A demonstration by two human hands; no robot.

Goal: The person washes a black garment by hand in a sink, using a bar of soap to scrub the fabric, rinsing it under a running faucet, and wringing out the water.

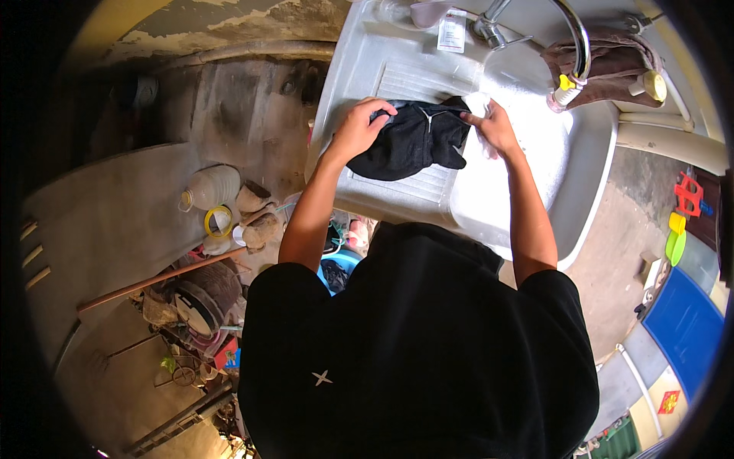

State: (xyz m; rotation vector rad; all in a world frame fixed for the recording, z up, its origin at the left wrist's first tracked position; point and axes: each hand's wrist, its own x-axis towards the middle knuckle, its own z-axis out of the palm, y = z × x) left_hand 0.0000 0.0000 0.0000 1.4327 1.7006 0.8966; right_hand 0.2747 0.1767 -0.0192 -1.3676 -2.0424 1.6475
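Observation:
A dark, bunched-up garment (413,145), black with a pale V-shaped cord or seam near its top, lies on the ribbed washboard part of a white sink (359,53). My left hand (361,131) is closed on the garment's left edge, fingers curled over a bluish-grey patch of it. At the opposite edge, my right hand (497,131) grips the black cloth between thumb and fingers. Something white, foam or thin cloth, shows around the right fingers; glare hides which.
The basin right of the washboard is brightly lit. A curved chrome faucet (582,46) rises behind it, with a brown cloth (612,65) alongside. A small white packet (452,30) lies at the back rim. Below the sink's front stands a blue basin (348,262); a plastic jug (214,187) lies left.

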